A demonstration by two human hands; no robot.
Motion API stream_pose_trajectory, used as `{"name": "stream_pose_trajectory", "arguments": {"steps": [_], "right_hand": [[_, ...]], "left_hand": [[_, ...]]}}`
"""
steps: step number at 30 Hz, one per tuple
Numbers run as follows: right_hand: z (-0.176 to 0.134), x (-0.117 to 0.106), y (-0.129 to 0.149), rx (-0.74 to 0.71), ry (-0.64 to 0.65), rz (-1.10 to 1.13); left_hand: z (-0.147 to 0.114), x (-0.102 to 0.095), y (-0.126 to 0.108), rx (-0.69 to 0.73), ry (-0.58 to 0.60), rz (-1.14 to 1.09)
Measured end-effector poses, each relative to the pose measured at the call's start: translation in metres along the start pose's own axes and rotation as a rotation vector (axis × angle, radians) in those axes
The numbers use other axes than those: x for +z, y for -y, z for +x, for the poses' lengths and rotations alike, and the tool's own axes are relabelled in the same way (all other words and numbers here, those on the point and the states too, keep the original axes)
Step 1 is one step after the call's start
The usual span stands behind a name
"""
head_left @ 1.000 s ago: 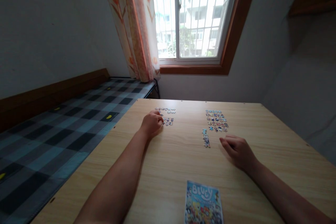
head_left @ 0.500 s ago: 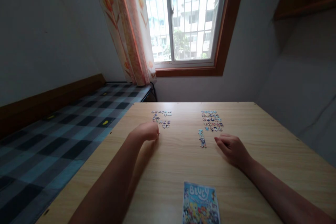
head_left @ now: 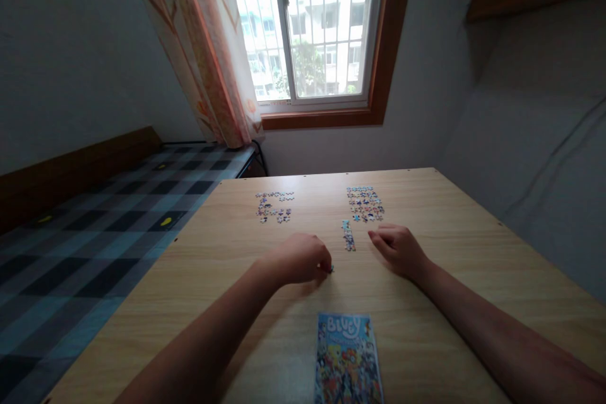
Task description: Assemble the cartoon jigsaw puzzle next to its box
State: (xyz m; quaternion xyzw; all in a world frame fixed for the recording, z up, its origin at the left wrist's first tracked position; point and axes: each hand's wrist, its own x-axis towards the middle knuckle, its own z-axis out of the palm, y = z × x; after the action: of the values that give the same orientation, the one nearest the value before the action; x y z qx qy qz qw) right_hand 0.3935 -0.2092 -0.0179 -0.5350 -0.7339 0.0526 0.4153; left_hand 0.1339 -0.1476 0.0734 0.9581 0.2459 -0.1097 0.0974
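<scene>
My left hand [head_left: 303,259] is over the middle of the table, its fingertips pinching a small jigsaw piece [head_left: 331,269] just above or on the wood. My right hand [head_left: 395,246] rests on the table with its fingers curled closed; whether anything is inside cannot be seen. Between the hands, a little farther off, lies a narrow joined strip of jigsaw pieces [head_left: 349,236]. Behind it, several rows of loose pieces [head_left: 365,204] are laid out. Farther left is a second group of pieces [head_left: 274,207], with gaps in its layout.
A picture sheet or box lid marked "Bluey" [head_left: 348,360] lies at the near side of the wooden table [head_left: 265,353]. A bed with a checked cover [head_left: 108,233] runs along the left. Beyond the table are a curtain [head_left: 199,44] and a barred window [head_left: 326,31].
My left hand has moved right and nearer from the left group, carrying a jigsaw piece. My right hand stays by the strip. The camera view has shifted slightly.
</scene>
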Motion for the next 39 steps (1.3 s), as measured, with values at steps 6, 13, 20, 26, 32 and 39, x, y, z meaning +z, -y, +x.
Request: {"name": "stream_pose_trajectory", "arguments": {"steps": [6,13,20,26,32,39], "right_hand": [[0.001,-0.002,0.003,0.008,0.021,-0.018],[0.001,-0.002,0.008,-0.031,0.04,-0.086],[0.005,0.0,0.008,-0.146,0.021,-0.034],[0.004,0.004,0.003,-0.173,0.087,-0.136],[0.004,0.005,0.002,-0.164,0.094,-0.152],[0.005,0.005,0.001,-0.15,0.099,-0.151]], "left_hand": [[0.013,0.014,0.009,0.186,-0.163,-0.086],[0.013,0.009,0.009,0.077,-0.147,-0.052],[0.018,0.02,0.004,0.065,-0.152,-0.037],[0.021,0.025,0.005,0.087,-0.19,-0.073],[0.028,0.038,0.009,0.028,-0.248,-0.195],[0.035,0.046,0.017,0.026,-0.23,-0.308]]}}
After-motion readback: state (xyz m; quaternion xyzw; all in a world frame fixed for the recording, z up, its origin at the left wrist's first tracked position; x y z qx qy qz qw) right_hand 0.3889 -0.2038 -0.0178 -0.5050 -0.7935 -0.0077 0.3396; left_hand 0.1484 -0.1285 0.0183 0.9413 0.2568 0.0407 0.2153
